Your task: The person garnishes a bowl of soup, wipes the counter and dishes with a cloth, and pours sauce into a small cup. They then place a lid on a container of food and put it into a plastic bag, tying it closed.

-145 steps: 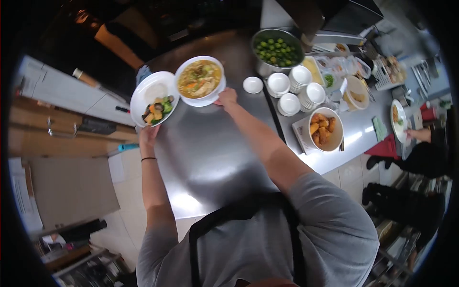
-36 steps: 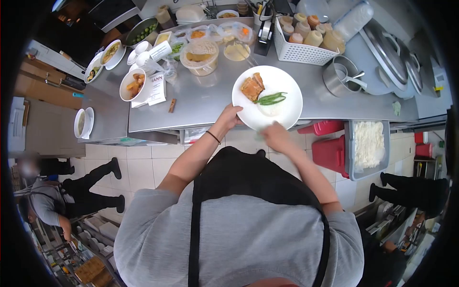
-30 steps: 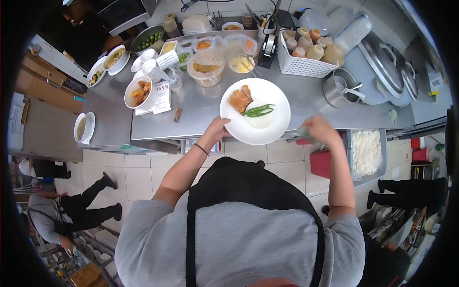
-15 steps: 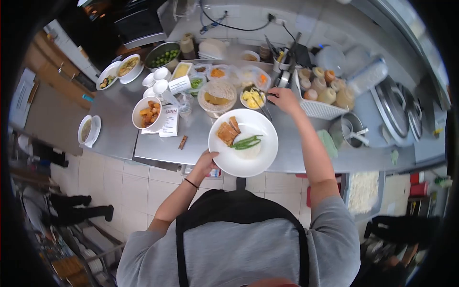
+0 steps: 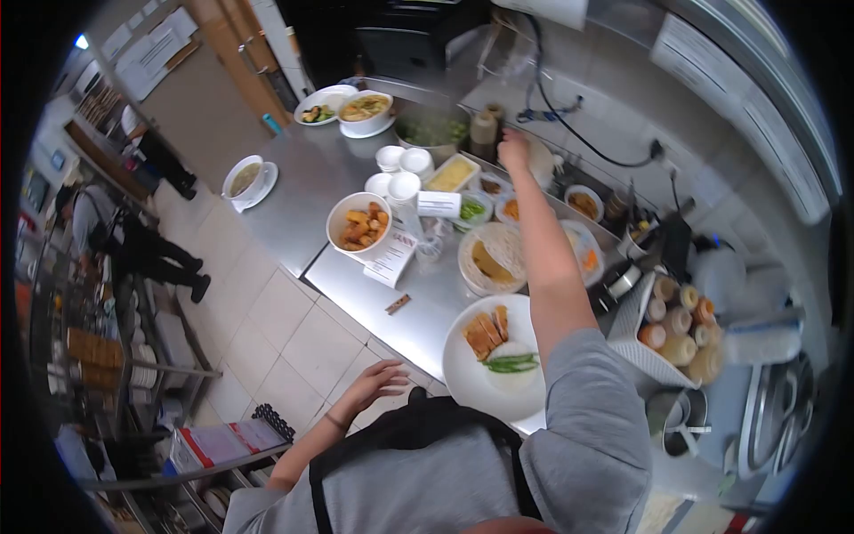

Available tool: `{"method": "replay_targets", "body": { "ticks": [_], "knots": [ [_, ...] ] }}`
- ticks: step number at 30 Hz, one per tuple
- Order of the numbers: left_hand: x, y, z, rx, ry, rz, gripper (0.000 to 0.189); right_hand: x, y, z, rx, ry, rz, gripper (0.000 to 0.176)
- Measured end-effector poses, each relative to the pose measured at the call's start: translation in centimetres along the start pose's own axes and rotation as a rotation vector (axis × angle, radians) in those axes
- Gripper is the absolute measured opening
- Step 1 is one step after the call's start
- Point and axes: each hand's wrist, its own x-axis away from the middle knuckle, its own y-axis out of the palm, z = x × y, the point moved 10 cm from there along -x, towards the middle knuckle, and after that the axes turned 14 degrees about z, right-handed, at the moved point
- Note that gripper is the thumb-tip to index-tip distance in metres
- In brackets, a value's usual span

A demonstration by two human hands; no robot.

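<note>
1. Your left hand point(image 5: 372, 384) hangs off the near edge of the bench point(image 5: 311, 182), over the tiled floor. Its grip is spread, the fingers apart and holding nothing. It is near the white plate point(image 5: 470, 387) but does not touch it.
2. The white plate rests at the bench's near edge and carries fried slices point(image 5: 485, 331), green beans point(image 5: 511, 362) and rice. Your right forearm passes above its right side.
3. Just beyond the plate stand a round tub point(image 5: 492, 260) and, to the right, a white basket of squeeze bottles point(image 5: 680, 334).
4. Left of the tub are a paper ticket point(image 5: 391, 256) and a white bowl of fried pieces point(image 5: 358, 227).
5. Your right hand point(image 5: 513, 149) reaches to the far back of the bench, just beside a brown bottle point(image 5: 483, 131). You cannot tell whether its grip is spread or pressed together.
6. At the far corner sit a bowl of soup point(image 5: 365, 109) and a vegetable plate point(image 5: 318, 107).
</note>
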Motion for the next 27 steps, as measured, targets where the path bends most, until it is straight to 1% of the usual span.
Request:
{"method": "replay_targets", "body": {
  "ticks": [1,3,4,5,6,7,8,9,10,11,12,13,14,15,16,17,19,21,23,24,25,26,27],
  "knots": [
    [0.9,-3.3,-0.8,0.003,0.006,0.106,0.033,-1.3,1.2,0.6,0.053,0.002,0.046,0.030],
    [2.9,-11.1,-4.5,0.017,0.034,0.360,0.033,-3.0,6.0,1.3,0.157,0.029,-0.171,0.024],
    [4.6,-14.8,-6.9,0.020,0.030,0.494,0.033,-3.5,6.1,0.9,0.198,0.041,-0.160,0.020],
    [6.3,-18.1,-9.8,0.013,0.018,0.631,0.029,-4.0,6.3,0.3,0.186,0.027,-0.168,0.020],
    [8.2,-21.7,-13.9,-0.009,-0.054,0.745,0.028,-5.0,5.3,0.0,0.166,0.033,-0.048,0.022],
    [9.7,-25.0,-18.5,-0.019,-0.127,0.817,0.027,-5.9,4.5,0.0,0.146,0.042,0.073,0.027],
    [12.2,-26.3,-20.7,-0.096,-0.154,0.879,0.022,-6.7,5.1,0.3,0.137,0.035,0.066,0.027],
    [14.6,-26.7,-21.9,-0.172,-0.185,0.938,0.018,-7.5,5.7,1.3,0.093,0.092,0.062,0.035],
    [17.1,-26.3,-22.1,-0.371,-0.256,0.982,0.015,-8.2,6.3,2.3,0.051,0.150,0.057,0.044],
    [19.1,-25.7,-21.7,-0.572,-0.327,1.016,0.016,-9.2,6.5,2.3,0.047,0.145,0.050,0.044],
    [16.8,-29.1,-30.4,-1.192,-0.178,0.660,0.018,-9.9,7.9,1.3,0.134,0.057,-0.140,0.053],
    [16.2,-24.7,-27.8,-1.793,0.135,0.403,0.020,-10.1,9.7,0.7,0.222,-0.032,-0.328,0.061],
    [16.2,-24.7,-28.4,-1.789,0.134,0.405,0.020,-10.4,10.5,1.0,0.281,-0.042,-0.336,0.063],
    [17.5,-27.1,-29.5,-1.403,-0.041,0.645,0.020,-10.4,10.6,0.7,0.282,-0.045,-0.335,0.063],
    [19.1,-29.2,-31.6,-0.996,-0.204,0.843,0.020,-9.9,10.5,0.2,0.357,-0.073,-0.324,0.062],
    [19.1,-30.4,-32.8,-0.844,-0.243,0.895,0.019,-9.7,10.1,-0.2,0.431,-0.099,-0.310,0.061],
    [17.3,-30.8,-31.9,-0.748,-0.203,0.866,0.017,-9.7,9.7,-0.4,0.444,-0.113,-0.317,0.057],
    [15.1,-30.1,-28.9,-0.658,-0.134,0.817,0.019,-9.7,9.2,-0.3,0.462,-0.128,-0.323,0.055],
    [13.2,-28.8,-25.7,-0.621,-0.110,0.782,0.020,-9.9,8.4,-0.2,0.376,-0.135,-0.253,0.052],
    [13.3,-27.7,-23.5,-0.535,-0.184,0.833,0.022,-9.2,7.4,-0.5,0.383,-0.137,-0.253,0.052],
    [13.5,-27.2,-22.7,-0.451,-0.260,0.880,0.024,-8.1,4.8,-2.2,0.276,-0.148,-0.171,0.053],
    [12.9,-27.4,-22.8,-0.453,-0.261,0.871,0.024,-7.2,2.3,-4.0,0.169,-0.159,-0.087,0.054],
    [12.0,-27.5,-22.6,-0.466,-0.238,0.851,0.024,-6.2,1.5,-4.4,0.178,-0.155,-0.088,0.054]
  ]
}}
